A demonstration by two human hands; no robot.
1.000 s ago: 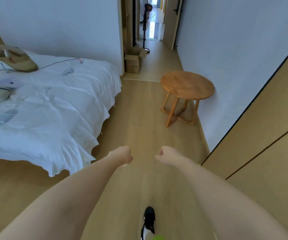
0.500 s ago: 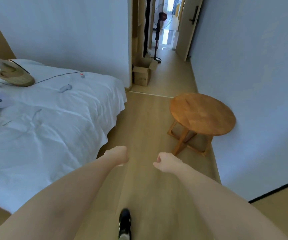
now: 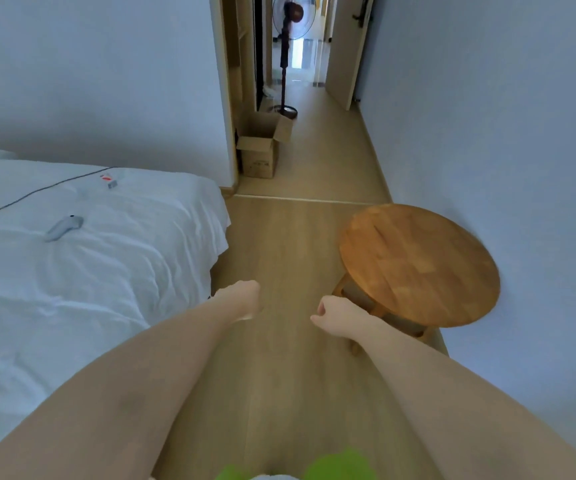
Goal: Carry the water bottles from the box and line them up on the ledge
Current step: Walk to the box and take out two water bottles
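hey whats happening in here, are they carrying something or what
Nobody is carrying anything at this moment. A person is in a bedroom, facing the doorway, with both arms held out in front. The left hand and right hand are curled into loose fists with no bottle in either grip. An open cardboard box sits on the floor by the doorway ahead, near a standing fan. A bed lies to the left and a round wooden table to the right. No bottles are visible.

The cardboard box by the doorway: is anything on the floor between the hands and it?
Nothing visible blocks the way. The floor runs bare to the cardboard box; the bed lies left and the round table right.
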